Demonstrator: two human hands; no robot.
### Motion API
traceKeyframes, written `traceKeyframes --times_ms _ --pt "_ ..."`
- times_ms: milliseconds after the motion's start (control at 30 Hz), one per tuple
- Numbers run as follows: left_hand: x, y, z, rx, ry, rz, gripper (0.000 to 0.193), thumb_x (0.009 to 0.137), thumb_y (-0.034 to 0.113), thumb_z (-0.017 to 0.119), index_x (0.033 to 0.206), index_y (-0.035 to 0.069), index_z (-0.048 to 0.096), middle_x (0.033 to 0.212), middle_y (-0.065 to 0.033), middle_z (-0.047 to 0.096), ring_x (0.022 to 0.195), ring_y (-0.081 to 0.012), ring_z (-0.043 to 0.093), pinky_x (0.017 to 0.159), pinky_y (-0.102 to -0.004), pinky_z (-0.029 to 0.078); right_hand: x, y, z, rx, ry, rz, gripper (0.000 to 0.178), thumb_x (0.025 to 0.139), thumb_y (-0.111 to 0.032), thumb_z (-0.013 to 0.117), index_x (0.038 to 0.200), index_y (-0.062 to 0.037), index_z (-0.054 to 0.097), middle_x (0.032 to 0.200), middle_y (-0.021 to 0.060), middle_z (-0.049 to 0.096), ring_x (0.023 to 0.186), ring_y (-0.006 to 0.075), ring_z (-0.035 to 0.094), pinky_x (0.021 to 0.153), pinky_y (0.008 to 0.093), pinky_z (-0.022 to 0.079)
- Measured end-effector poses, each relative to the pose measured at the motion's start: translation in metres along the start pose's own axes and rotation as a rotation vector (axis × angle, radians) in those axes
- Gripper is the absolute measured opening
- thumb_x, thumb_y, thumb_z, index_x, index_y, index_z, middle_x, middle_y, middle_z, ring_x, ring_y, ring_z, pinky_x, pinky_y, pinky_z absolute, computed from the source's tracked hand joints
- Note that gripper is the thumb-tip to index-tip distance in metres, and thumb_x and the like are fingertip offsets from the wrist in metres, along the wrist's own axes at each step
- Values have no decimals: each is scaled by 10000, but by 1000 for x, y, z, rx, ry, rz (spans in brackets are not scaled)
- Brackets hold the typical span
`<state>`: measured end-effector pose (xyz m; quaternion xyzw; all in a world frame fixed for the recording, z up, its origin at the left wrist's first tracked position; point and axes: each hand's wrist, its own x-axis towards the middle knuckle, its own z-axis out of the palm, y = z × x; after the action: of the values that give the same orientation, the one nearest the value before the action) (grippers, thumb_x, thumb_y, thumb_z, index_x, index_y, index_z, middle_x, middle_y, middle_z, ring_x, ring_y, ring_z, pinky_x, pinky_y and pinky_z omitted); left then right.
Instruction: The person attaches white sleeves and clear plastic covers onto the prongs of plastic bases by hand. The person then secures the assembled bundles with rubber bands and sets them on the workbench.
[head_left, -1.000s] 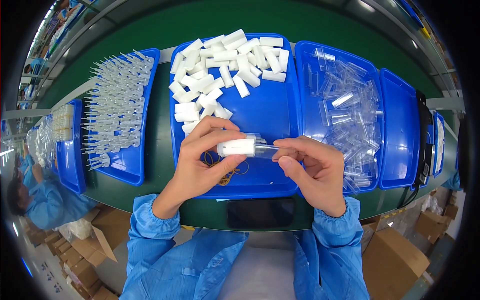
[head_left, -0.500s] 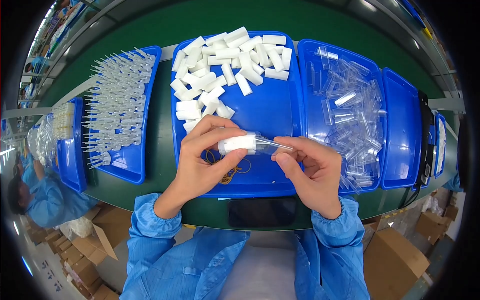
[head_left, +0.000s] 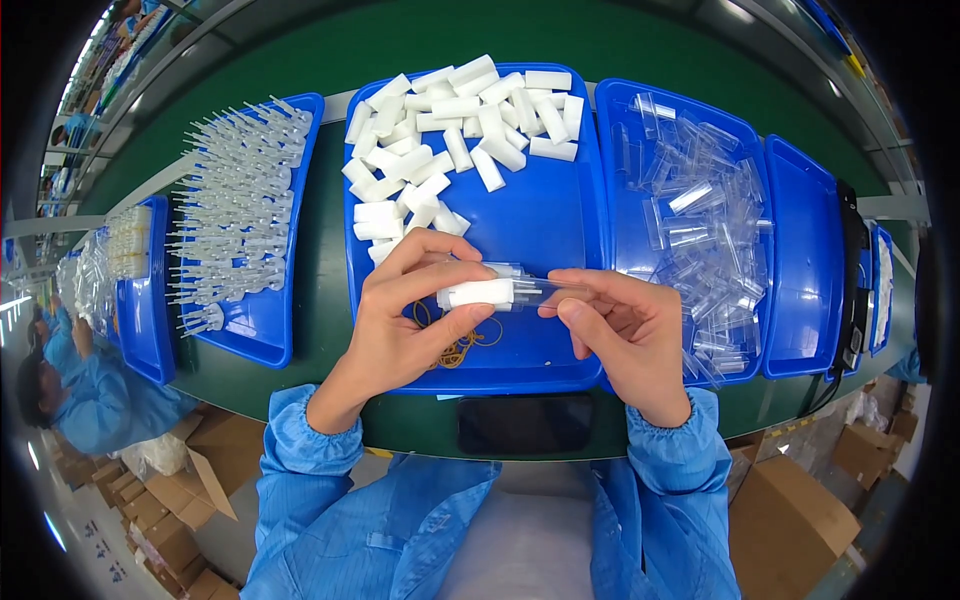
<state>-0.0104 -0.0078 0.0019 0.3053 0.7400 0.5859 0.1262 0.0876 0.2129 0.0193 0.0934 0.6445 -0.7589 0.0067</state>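
Observation:
Between thumb and fingers, my left hand is closed around a bundle of white block pieces held above the middle blue tray. Clear plastic and thin prongs stick out of its right end. My right hand pinches a thin clear plastic piece at that end; how far it runs into the bundle cannot be made out. Brown rubber bands lie in the tray below my left hand. Loose white blocks are heaped toward the tray's far side.
A tray of clear plastic pieces stands right, beside another blue tray. At left, a tray holds white stemmed parts. A black phone lies at the near table edge. Another person in blue works far left.
My right fingers have shifted slightly and their pinch on the clear piece has changed. The bundle in my left hand has rolled a little, showing a smoother white face.

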Motion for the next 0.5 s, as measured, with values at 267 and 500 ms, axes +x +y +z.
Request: traceKeyframes --times_ms 267,500 --pt "1 1 -4 -47 -81 -39 249 819 28 776 1065 9 738 1196 -127 582 1066 -207 612 859 -302 517 1 -2 -2 25 -34 55 275 947 -53 674 1216 9 679 932 125 747 658 53 592 544 202 478" --pt "1 0 -1 -38 -65 4 293 785 33 813 1072 38 755 1165 -109 622 965 -210 668 811 -307 545 -2 3 2 37 -77 71 290 955 -60 667 1234 17 666 945 117 743 659 53 586 545 204 475"
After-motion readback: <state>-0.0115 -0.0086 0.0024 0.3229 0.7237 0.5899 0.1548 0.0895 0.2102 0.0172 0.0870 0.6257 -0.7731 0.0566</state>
